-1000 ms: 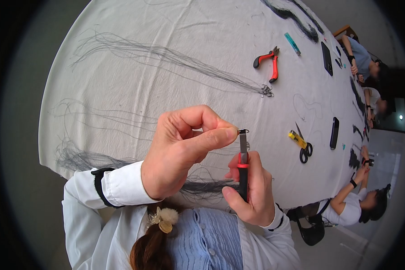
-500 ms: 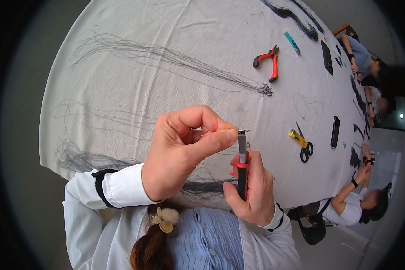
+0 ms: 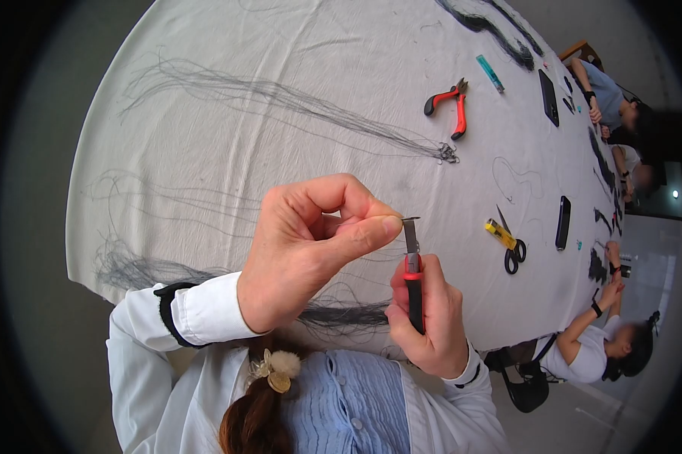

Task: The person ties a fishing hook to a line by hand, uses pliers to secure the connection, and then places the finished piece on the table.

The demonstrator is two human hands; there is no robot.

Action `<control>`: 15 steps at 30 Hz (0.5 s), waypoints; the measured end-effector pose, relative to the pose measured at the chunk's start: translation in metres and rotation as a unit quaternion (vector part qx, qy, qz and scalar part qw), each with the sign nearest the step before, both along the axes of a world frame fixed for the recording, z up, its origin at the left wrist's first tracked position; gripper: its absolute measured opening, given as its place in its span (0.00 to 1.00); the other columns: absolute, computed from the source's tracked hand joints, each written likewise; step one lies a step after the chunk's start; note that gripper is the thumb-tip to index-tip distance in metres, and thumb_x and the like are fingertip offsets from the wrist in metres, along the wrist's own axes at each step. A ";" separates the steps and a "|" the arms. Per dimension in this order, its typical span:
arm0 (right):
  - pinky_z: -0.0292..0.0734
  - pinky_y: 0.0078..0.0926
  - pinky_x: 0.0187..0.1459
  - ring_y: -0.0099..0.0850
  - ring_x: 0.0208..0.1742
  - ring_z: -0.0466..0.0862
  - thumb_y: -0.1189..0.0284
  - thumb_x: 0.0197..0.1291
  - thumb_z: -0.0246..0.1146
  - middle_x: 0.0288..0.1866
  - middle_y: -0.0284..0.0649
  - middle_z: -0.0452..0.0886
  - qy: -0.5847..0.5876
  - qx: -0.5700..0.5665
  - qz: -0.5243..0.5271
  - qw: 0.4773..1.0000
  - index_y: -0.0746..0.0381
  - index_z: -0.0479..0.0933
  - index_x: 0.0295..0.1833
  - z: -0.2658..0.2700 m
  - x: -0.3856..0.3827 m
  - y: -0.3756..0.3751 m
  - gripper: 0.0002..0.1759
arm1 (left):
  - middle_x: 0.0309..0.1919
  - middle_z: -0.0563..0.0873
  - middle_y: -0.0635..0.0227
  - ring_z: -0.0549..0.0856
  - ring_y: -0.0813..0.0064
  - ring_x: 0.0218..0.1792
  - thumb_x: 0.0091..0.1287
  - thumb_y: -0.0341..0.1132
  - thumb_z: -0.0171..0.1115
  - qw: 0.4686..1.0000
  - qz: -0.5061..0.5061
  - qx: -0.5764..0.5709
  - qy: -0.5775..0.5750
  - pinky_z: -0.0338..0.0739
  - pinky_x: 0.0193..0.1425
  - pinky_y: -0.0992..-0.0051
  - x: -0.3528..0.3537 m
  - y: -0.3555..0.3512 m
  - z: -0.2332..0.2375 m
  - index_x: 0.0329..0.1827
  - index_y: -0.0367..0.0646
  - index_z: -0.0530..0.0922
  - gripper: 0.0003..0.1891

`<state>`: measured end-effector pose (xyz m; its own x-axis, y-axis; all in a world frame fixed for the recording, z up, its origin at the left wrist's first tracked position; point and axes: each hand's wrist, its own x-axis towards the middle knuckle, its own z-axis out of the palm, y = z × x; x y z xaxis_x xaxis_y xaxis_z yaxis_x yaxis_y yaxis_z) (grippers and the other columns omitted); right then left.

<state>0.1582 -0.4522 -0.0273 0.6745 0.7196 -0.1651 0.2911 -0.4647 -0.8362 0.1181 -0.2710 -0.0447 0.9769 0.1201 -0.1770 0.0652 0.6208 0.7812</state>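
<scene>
My left hand [image 3: 311, 242] is closed, with thumb and forefinger pinching a small dark metal fish hook [image 3: 412, 219]. Only part of the hook shows beyond the fingertips. In my right hand [image 3: 439, 321] is a pair of pliers [image 3: 414, 291] with red and black handles, held upright. The long flat jaws reach up to the hook and appear to touch it. Behind my wrists lies a bundle of dark thin line [image 3: 341, 314] on the white cloth. Farther up, thin grey lines [image 3: 280, 102] run to a cluster of small hooks [image 3: 448, 153].
On the cloth-covered table [image 3: 371, 98] lie red-handled cutters [image 3: 451, 106], black scissors [image 3: 515, 253], a yellow lighter or cutter [image 3: 500, 233], a teal tube [image 3: 490, 73] and two dark flat objects. Several people sit along the far right edge, including one in white [image 3: 591, 352].
The pliers have turned slightly and shifted a little to the right at the handle, along with my right hand. My left hand keeps its pinch, almost still.
</scene>
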 end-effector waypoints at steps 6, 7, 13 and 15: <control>0.74 0.21 0.28 0.20 0.24 0.68 0.79 0.47 0.53 0.27 0.35 0.65 0.141 0.068 -0.025 0.987 0.66 0.62 0.40 -0.002 0.003 -0.007 0.13 | 0.27 0.82 0.72 0.69 0.92 0.24 0.65 0.32 0.59 0.994 -0.041 0.096 0.017 0.63 0.26 0.86 0.007 0.002 0.007 0.27 0.38 0.76 0.09; 0.74 0.21 0.28 0.20 0.24 0.68 0.79 0.47 0.53 0.27 0.35 0.65 0.140 0.071 -0.028 0.987 0.66 0.62 0.40 -0.002 0.005 -0.009 0.13 | 0.25 0.82 0.73 0.62 0.93 0.17 0.66 0.35 0.58 0.991 -0.046 0.128 0.016 0.53 0.18 0.87 0.008 0.002 0.008 0.27 0.40 0.76 0.10; 0.66 0.22 0.27 0.26 0.22 0.70 0.79 0.48 0.55 0.27 0.39 0.71 0.151 0.084 -0.037 0.984 0.67 0.62 0.45 -0.002 0.011 -0.018 0.17 | 0.28 0.83 0.68 0.64 0.92 0.17 0.70 0.37 0.52 0.986 -0.156 -0.024 -0.055 0.55 0.18 0.86 0.008 0.023 0.008 0.32 0.36 0.79 0.14; 0.66 0.23 0.27 0.26 0.22 0.70 0.79 0.48 0.55 0.26 0.40 0.70 0.142 0.075 -0.012 0.987 0.67 0.62 0.45 -0.003 0.012 -0.018 0.17 | 0.29 0.83 0.66 0.64 0.91 0.16 0.70 0.38 0.50 0.982 -0.148 -0.080 -0.086 0.55 0.16 0.86 0.005 0.029 0.013 0.34 0.36 0.79 0.14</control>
<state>0.1700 -0.4702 -0.0305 0.6328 0.7349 -0.2439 0.0250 -0.3342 -0.9422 0.1236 -0.2423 -0.0321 0.9818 -0.1901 0.0008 0.1371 0.7109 0.6898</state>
